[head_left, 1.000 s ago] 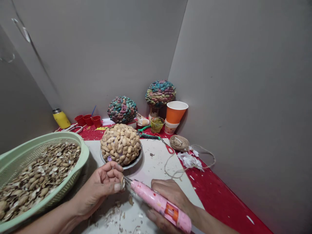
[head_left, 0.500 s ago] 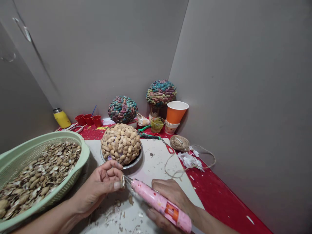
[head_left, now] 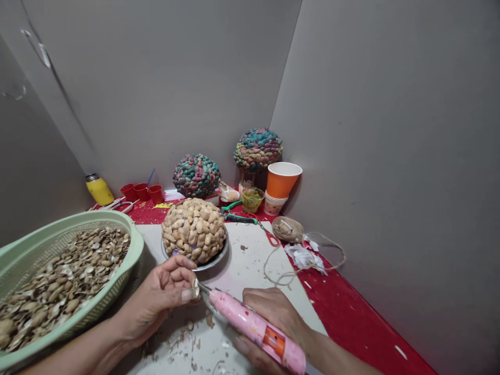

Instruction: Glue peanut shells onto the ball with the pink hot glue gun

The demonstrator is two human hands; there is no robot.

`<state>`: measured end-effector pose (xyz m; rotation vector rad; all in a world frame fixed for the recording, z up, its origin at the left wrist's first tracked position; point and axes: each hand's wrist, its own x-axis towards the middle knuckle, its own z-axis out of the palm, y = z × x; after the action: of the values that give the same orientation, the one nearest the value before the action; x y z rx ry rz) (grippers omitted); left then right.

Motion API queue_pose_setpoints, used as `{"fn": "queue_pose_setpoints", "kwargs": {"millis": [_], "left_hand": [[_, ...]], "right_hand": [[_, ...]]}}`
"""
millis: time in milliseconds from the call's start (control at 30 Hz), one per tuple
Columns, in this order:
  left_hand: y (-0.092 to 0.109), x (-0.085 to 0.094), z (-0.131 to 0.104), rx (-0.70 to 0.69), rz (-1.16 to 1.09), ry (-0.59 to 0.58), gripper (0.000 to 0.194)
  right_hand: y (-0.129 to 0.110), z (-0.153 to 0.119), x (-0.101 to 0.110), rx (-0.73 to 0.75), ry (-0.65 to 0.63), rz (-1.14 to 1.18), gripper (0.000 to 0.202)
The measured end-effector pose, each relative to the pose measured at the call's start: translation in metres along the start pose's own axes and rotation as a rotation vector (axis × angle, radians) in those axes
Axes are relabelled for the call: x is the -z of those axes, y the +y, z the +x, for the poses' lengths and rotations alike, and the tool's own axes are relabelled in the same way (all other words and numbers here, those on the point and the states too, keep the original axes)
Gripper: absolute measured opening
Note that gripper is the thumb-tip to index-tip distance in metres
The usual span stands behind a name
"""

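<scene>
My left hand [head_left: 162, 297] pinches a small peanut shell piece [head_left: 196, 287] between thumb and fingertips. Gripped in my right hand [head_left: 273, 317] is a pink hot glue gun [head_left: 250, 320] with an orange part, its metal nozzle pointing left at the shell. Just beyond my left hand, a dome covered with peanut shells [head_left: 197, 229] sits in a round metal dish [head_left: 221, 259]. To the left stands a green basket [head_left: 135, 239] holding many loose shells.
Two coloured shell-covered domes [head_left: 197, 174] [head_left: 258, 150], red cups [head_left: 155, 194], a yellow bottle [head_left: 99, 190] and orange cup [head_left: 282, 179] stand behind. Pliers [head_left: 244, 219], scissors [head_left: 270, 237], twine [head_left: 288, 229] and crumpled plastic [head_left: 304, 258] lie right. Shell bits litter the white board [head_left: 250, 260].
The glue gun has shifted very slightly down and left. Both hands keep nearly the same place, and the shell piece is still held.
</scene>
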<state>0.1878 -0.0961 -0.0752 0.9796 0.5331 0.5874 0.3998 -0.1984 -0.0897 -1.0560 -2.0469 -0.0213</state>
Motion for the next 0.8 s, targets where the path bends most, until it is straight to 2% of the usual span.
{"fn": "queue_pose_setpoints", "kwargs": {"millis": [800], "left_hand": [[0.0027, 0.0004, 0.0006, -0.057, 0.033, 0.038, 0.035]], "right_hand": [[0.0007, -0.0033, -0.003, -0.007, -0.015, -0.048, 0.041]]}}
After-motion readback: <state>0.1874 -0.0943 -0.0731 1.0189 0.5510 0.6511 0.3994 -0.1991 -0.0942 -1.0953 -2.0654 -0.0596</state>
